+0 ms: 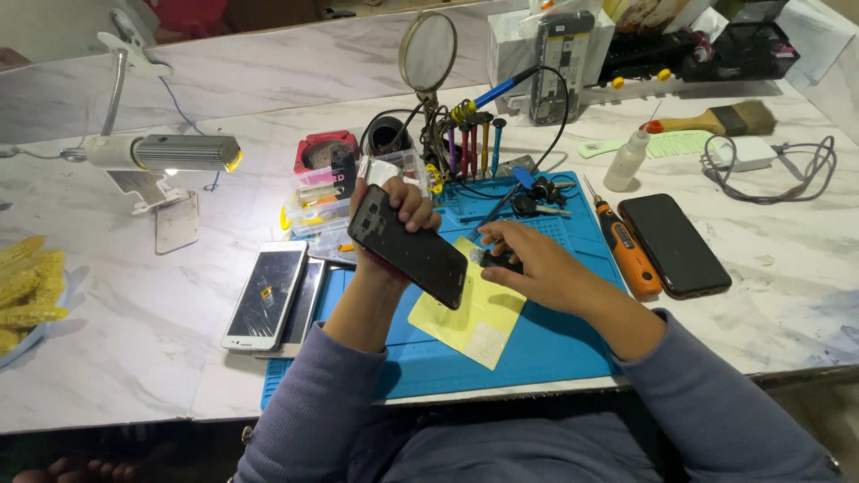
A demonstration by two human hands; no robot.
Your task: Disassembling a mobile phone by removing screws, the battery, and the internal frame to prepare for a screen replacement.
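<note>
Black phone (410, 249) sits tilted in the left hand (394, 210), clasped by its edges above a blue mat (537, 344), while the right hand (528, 266) pinches a small dark part (497, 260) over a yellow sheet (474, 322)

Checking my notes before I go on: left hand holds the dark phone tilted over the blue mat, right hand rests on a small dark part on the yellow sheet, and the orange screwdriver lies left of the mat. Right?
Not quite. The orange screwdriver lies at the blue mat's right edge, beside a black phone, as the head view shows. The rest stands: left hand holds the dark phone tilted; right hand rests on the small dark part on the yellow sheet.
</note>
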